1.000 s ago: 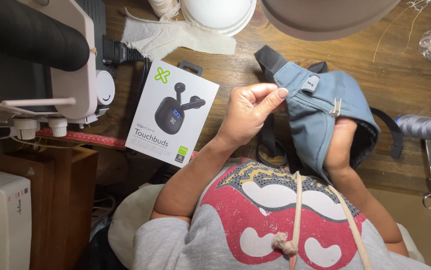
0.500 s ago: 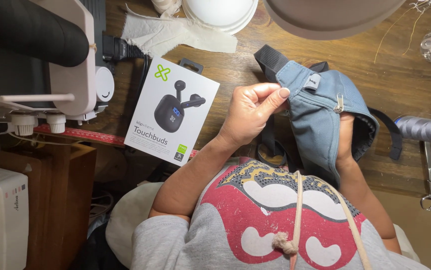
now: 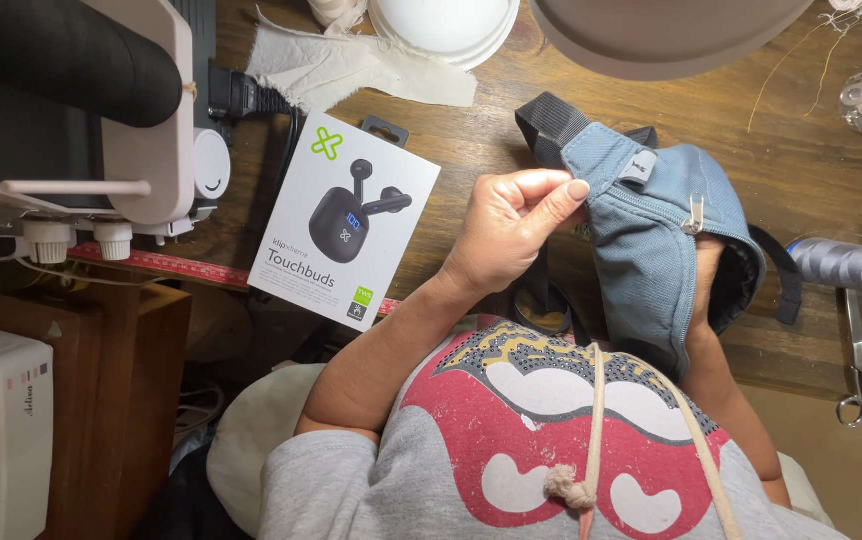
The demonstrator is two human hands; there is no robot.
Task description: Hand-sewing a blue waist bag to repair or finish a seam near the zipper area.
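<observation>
Left hand (image 3: 511, 225) pinching blue pouch (image 3: 651, 240) – right hand inside (hidden), wooden table (image 3: 471, 140)

A small blue denim pouch bag (image 3: 651, 240) with a black webbing strap (image 3: 549, 120) sits above the wooden worktop (image 3: 771, 150), opening turned toward the person. Its zip runs slantwise across the front, the metal puller (image 3: 694, 213) hanging loose. One end is slipped over a hand; a pale tag sits near the top.

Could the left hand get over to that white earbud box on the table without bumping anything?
Probably yes. The left hand pinches the edge of the blue pouch, and the white box lies flat just beside it with only bare wooden table between.
</observation>
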